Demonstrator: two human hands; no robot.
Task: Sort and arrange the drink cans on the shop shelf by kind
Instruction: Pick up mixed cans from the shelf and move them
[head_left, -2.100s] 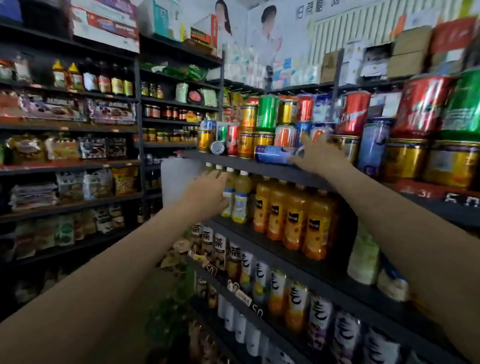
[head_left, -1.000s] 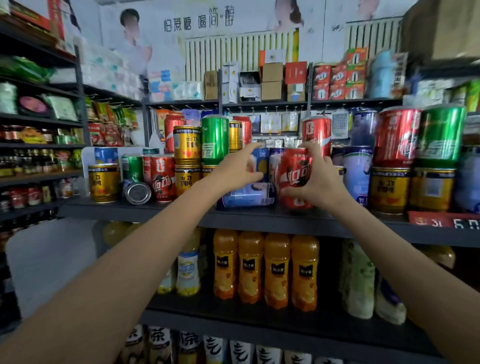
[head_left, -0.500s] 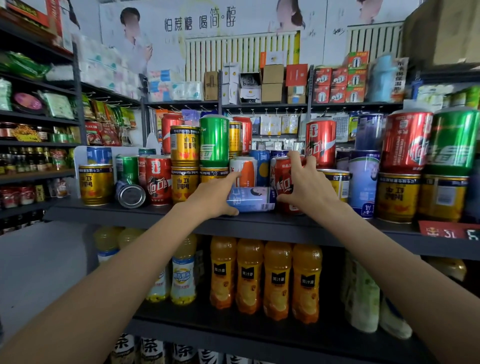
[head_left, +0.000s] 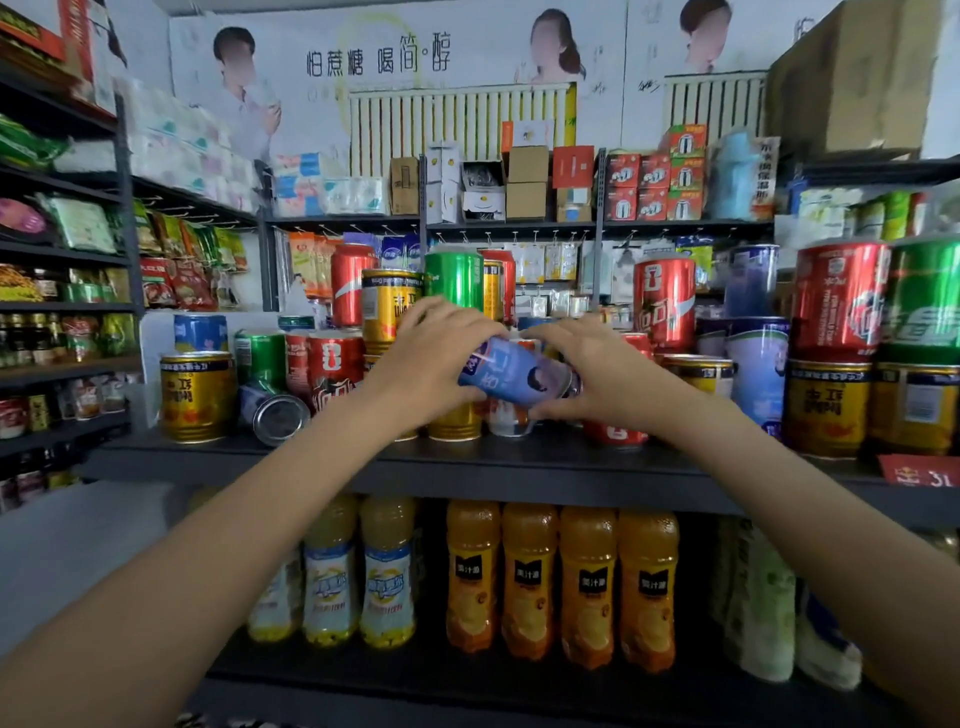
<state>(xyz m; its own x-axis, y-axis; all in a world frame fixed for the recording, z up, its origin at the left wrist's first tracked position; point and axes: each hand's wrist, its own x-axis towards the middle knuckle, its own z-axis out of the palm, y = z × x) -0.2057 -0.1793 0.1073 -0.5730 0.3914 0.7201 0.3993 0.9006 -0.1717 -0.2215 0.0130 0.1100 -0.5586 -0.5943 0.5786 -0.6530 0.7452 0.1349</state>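
A light blue drink can (head_left: 511, 376) is lifted off the dark shelf (head_left: 498, 470), lying tilted on its side in front of the mixed cans. My left hand (head_left: 431, 358) grips its left end and my right hand (head_left: 592, 374) grips its right end. Behind and around it stand gold cans (head_left: 195, 397), red cans (head_left: 335, 371), green cans (head_left: 454, 278) and tall blue-white cans (head_left: 756, 371), some stacked two high. One can (head_left: 272, 410) lies tipped over at the left, bottom toward me.
Orange juice bottles (head_left: 558, 584) and pale yellow bottles (head_left: 358, 587) fill the shelf below. Snack racks (head_left: 78, 291) line the left wall. Boxes (head_left: 527, 182) stand on a far shelf. A red price tag (head_left: 917, 473) hangs at the shelf's right front edge.
The blue can lay flat on the shelf under my left hand; now both hands hold it lifted and tilted. My right hand left the red can.
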